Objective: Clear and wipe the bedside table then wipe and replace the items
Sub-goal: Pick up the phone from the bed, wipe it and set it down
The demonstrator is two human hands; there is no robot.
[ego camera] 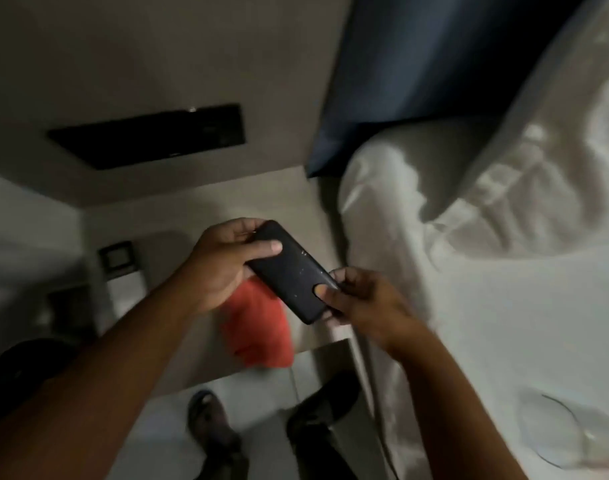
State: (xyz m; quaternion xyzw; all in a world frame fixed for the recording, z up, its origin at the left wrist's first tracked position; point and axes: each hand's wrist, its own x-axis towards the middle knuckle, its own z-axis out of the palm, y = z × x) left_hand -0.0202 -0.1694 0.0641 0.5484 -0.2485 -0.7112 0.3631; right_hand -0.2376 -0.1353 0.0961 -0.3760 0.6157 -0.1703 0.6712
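A black slab-shaped device, like a power bank [289, 271], is held over the beige bedside table [206, 209]. My left hand [223, 261] grips its far end, thumb on top. An orange cloth [258, 327] hangs from under that same hand. My right hand [358, 303] pinches the device's near end, thumb pressed on its top face. Small pale specks dot the device's surface.
A white bed [486, 306] with a pillow [504, 168] lies to the right, and a clear glass item [552, 431] rests on the sheet. A dark blue headboard [417, 64] stands behind. A black wall panel [150, 140] is above the table. Feet in sandals [213, 424] stand on the floor.
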